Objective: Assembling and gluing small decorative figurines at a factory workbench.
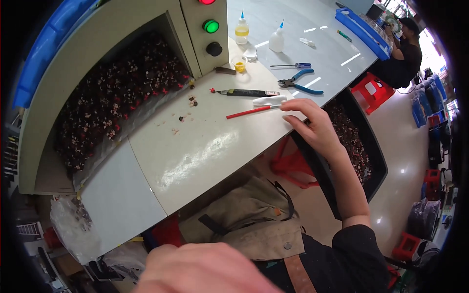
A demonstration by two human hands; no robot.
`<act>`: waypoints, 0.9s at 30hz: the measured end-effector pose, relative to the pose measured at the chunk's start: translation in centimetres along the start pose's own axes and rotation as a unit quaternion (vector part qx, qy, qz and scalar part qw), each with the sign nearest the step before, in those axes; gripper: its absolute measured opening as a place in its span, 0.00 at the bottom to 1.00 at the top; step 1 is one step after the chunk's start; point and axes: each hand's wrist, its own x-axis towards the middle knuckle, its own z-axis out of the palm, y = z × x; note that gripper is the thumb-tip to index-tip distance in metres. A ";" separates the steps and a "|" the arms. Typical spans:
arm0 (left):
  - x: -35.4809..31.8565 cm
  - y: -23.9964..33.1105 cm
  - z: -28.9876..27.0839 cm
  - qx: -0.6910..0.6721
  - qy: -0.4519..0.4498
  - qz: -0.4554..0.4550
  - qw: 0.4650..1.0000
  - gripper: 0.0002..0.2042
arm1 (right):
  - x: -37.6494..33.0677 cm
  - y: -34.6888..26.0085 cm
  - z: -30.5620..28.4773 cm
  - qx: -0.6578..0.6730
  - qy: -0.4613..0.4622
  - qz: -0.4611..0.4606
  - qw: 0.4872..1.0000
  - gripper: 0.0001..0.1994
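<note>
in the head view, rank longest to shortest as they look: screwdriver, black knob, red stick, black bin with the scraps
1. Black bin
2. Red stick
3. Screwdriver
4. Black knob

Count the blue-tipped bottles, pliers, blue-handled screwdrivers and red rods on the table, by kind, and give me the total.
Bottles: 2
Pliers: 1
Screwdriver: 1
Red rod: 1
Total: 5

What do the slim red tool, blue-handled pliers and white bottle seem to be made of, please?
Slim red tool: plastic or painted wood, by its smooth, even colour; the silvery end may be metal. Blue-handled pliers: metal head, by its dark grey sheen; handles probably smooth plastic, evenly blue. White bottle: probably plastic, from its milky, satin wall.
</note>
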 end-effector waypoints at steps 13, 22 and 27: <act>0.2 -1.5 -1.3 0.270 -0.081 0.146 0.948 0.06 | 2.5 3.3 2.9 -0.146 -0.045 -0.100 0.983 0.08; -1.7 1.9 3.4 0.197 0.225 -0.040 0.953 0.12 | 2.4 4.4 0.9 -0.102 -0.053 -0.071 0.991 0.05; -1.7 2.8 2.3 0.178 0.188 0.024 0.966 0.13 | 2.2 6.9 0.0 -0.108 0.011 -0.024 0.994 0.05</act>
